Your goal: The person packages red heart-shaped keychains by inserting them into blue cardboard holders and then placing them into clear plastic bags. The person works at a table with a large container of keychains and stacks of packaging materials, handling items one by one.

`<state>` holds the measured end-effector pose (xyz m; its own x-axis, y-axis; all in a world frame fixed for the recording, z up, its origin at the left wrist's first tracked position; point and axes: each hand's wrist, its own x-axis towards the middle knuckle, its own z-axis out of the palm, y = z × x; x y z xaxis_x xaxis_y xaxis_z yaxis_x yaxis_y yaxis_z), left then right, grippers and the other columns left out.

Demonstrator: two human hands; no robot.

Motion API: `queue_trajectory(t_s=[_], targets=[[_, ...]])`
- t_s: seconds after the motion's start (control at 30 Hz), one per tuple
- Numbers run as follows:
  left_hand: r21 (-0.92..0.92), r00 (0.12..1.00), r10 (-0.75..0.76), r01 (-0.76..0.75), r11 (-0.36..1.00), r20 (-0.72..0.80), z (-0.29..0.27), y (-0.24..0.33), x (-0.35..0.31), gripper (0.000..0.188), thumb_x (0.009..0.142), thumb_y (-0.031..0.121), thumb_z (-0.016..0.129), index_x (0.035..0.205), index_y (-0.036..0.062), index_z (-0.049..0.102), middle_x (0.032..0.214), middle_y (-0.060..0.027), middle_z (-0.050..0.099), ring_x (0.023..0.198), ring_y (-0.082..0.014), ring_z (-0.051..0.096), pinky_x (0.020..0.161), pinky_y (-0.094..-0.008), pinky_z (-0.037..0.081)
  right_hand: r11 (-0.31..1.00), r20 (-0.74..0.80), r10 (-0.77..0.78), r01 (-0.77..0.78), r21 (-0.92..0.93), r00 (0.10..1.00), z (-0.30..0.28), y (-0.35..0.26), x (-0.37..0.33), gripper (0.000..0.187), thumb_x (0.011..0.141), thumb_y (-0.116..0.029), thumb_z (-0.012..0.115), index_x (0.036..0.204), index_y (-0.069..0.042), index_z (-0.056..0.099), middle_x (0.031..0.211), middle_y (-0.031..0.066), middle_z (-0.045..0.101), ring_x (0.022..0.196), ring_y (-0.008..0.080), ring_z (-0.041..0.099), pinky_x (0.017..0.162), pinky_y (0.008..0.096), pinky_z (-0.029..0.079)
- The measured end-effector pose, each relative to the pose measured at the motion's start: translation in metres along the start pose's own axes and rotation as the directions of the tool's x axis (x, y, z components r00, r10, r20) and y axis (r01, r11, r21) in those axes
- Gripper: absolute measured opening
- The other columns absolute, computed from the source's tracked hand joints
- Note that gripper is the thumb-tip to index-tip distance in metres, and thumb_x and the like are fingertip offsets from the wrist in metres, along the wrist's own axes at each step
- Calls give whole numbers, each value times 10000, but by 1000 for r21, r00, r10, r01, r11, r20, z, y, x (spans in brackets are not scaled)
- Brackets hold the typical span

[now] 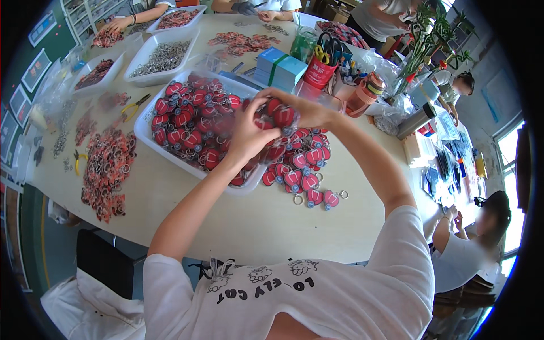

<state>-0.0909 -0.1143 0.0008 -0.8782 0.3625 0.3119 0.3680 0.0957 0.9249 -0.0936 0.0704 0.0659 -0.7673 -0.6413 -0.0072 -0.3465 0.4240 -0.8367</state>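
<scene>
Left hand: the left hand [248, 135] curls its thumb and fingers around a bunch of red keychains [281, 116], over the tray's right side.
Right hand: the right hand [305, 111] grasps the same bunch from the other side; its fingertips are partly hidden.
Keychains: besides those held, many fill the white tray [145, 127], and a loose heap [309, 164] lies just beside it, some rings pointing outward.
Table: the pale table [317, 235] is bare along its near edge; reddish pieces [106, 175] are spread at left, near two yellow-handled pliers [135, 107].
Far side: a bin of metal rings [162, 59], blue boxes [277, 67], a red cup of scissors [319, 75], a pink bottle [365, 95].
Room: green wall [56, 34] with framed sheets at left, bright window [511, 187] at right, leafy plant [425, 48] behind; a black chair [102, 263] stands by the near edge.
People: co-workers sit or stand around, one [464, 255] at lower right.
</scene>
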Motion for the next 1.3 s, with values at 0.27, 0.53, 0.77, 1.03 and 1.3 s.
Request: queue_trajectory(t_s=[0.27, 0.53, 0.77, 1.03, 1.3], targets=[[22, 959, 282, -283, 959, 31, 105, 24, 17, 703, 593, 135, 768, 1238, 137, 489, 1273, -261, 354, 1233, -431, 350, 1044, -455, 334, 996, -345, 92, -82, 45, 934, -20, 20, -113, 722, 789, -92, 717, 1409, -97, 348, 1349, 54, 465, 1226, 136, 455, 1023, 299, 384], [472, 904, 85, -296, 830, 419, 98, -20, -4, 998, 581, 295, 868, 1420, 115, 359, 1501, -300, 129, 1378, -477, 197, 1126, -488, 247, 998, -341, -50, 34, -53, 939, 15, 81, -116, 848, 759, -119, 741, 1466, -82, 275, 1482, 113, 346, 1365, 213, 335, 1128, 353, 279], [428, 819, 168, -447, 785, 549, 55, -22, -34, 746, 784, 325, 759, 1398, 76, 415, 1538, -243, 117, 1407, -419, 198, 1126, -462, 272, 949, -281, 48, -131, -286, 959, 17, 68, -141, 848, 755, -144, 756, 1471, -134, 303, 1511, 119, 310, 1385, 291, 315, 1124, 400, 310], [472, 821, 81, -402, 785, 566, 33, -15, -28, 564, 854, 258, 691, 1321, 13, 493, 1548, -200, 149, 1408, -393, 217, 1119, -460, 290, 931, -576, 174, -324, -168, 799, 108, 36, -222, 1124, 614, -356, 865, 1504, -167, 206, 1547, 203, 135, 1406, 416, 205, 1105, 494, 297], [481, 857, 187, -436, 761, 480, 56, 6, -22, 496, 883, 271, 643, 1326, 90, 513, 1484, -209, 322, 1361, -378, 324, 1110, -472, 279, 788, -608, 170, -478, -389, 776, 160, 41, -206, 1219, 571, -466, 850, 1503, -83, 163, 1515, 270, 144, 1412, 444, 135, 1125, 567, 158]])
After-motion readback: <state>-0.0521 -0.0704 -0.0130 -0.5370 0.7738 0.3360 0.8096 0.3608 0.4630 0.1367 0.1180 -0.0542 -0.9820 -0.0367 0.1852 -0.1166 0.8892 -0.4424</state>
